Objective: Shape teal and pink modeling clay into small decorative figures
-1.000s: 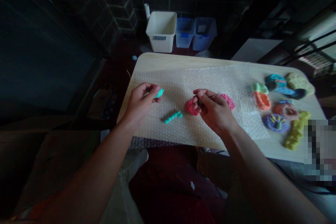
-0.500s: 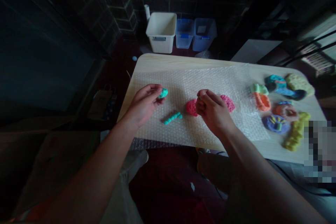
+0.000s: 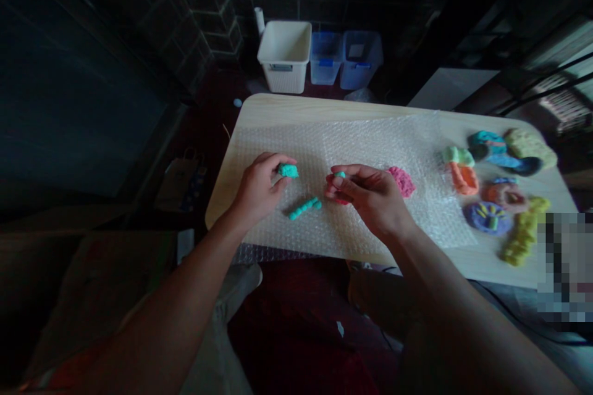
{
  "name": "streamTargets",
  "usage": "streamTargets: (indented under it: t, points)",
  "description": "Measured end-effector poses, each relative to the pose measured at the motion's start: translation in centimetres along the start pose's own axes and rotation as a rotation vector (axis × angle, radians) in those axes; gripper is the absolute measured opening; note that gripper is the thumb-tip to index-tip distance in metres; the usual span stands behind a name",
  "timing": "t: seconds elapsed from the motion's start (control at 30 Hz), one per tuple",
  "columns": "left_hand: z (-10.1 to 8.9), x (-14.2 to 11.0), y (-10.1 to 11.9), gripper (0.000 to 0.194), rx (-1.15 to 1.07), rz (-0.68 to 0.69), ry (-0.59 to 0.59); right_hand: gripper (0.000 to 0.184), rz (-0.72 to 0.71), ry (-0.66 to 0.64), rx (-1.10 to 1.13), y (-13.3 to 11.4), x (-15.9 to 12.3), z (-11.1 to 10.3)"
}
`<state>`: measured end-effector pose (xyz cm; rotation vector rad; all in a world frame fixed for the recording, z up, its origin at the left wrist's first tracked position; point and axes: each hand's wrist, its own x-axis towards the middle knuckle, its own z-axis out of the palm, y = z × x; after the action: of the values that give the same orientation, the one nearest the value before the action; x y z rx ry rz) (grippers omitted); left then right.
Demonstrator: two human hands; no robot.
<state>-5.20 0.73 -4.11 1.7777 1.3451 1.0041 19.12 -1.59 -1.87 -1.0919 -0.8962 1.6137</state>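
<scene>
My left hand (image 3: 260, 186) pinches a lump of teal modelling clay (image 3: 288, 170) above the bubble wrap (image 3: 273, 143). Between the thumb and fingers of my right hand (image 3: 370, 194) is a small teal piece of clay (image 3: 340, 175). Under that hand, a red clay lump (image 3: 341, 201) is mostly covered by the fingers. A pink clay lump (image 3: 402, 181) with a bumpy surface lies just right of the same hand. On the wrap between my hands rests a beaded teal clay strip (image 3: 304, 208), forked at its right end.
Several coloured clay models sit at the table's right, among them a purple disc (image 3: 488, 218), an orange piece (image 3: 463, 178) and a yellow strip (image 3: 525, 231). Beyond the far edge of the table (image 3: 278, 103) stand a white bin (image 3: 285, 77) and two clear blue boxes (image 3: 326, 71).
My right hand has moved left and turned, so the small teal piece now shows and the red lump is more covered. My left hand has tilted its lump slightly and lowered it a little.
</scene>
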Motion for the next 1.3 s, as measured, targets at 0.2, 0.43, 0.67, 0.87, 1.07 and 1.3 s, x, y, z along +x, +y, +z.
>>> streamTargets:
  t: [0.2, 0.43, 0.67, 0.87, 1.07, 1.3]
  points:
    - [-0.2, 0.1, -0.1, 0.035, 0.189, 0.072, -0.016, 0.032, -0.010, -0.026, -0.031, -0.5, -0.7, 0.7]
    - [-0.2, 0.2, 0.0, 0.027, 0.225, 0.073, -0.009, 0.038, 0.050, -0.081, -0.050, -0.8, -0.9, 1.0]
    - [-0.1, 0.0, 0.1, 0.026, 0.301, 0.144, -0.007, 0.039, 0.059, -0.084, 0.033, -0.3, -0.2, 0.2]
    - [-0.6, -0.5, 1.9, 0.023, 0.369, 0.211, 0.109, 0.025, -0.030, -0.052, 0.005, -0.2, 0.2, -0.4]
    - [0.5, -1.7, 2.7, 0.009, 0.330, 0.224, -0.190, 0.024, 0.038, -0.075, 0.081, -0.1, 0.1, -0.3]
    - [1.8, -2.2, 2.1, 0.015, 0.360, 0.187, -0.359, 0.027, 0.030, -0.215, 0.109, -0.3, -0.3, 0.4]
